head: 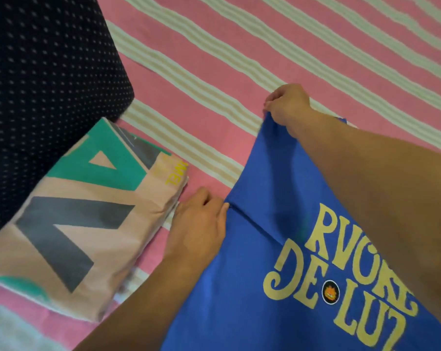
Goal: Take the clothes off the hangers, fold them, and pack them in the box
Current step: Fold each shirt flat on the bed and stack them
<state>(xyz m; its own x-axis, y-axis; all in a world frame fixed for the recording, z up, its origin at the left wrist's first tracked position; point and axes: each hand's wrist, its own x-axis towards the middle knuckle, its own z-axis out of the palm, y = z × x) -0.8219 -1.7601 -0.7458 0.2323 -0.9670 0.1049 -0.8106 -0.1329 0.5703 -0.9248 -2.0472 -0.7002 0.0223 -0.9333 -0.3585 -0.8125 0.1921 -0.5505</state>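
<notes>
A blue t-shirt (pixel 260 249) with yellow lettering lies spread on the striped bed, reaching from the middle to the lower right. My right hand (pixel 286 105) pinches its far corner and lifts it a little off the sheet. My left hand (pixel 200 216) rests at the shirt's left edge, where a crease runs across the cloth, with its thumb on the fabric. A folded pink garment (pixel 80 224) with teal and dark grey shapes lies just left of my left hand. No hanger and no box are in view.
The pink and white striped bedsheet (pixel 265 46) covers the whole surface. A dark navy dotted cushion (pixel 37 79) fills the upper left, touching the folded pink garment. A pale grey cloth (pixel 11 330) shows at the bottom left corner.
</notes>
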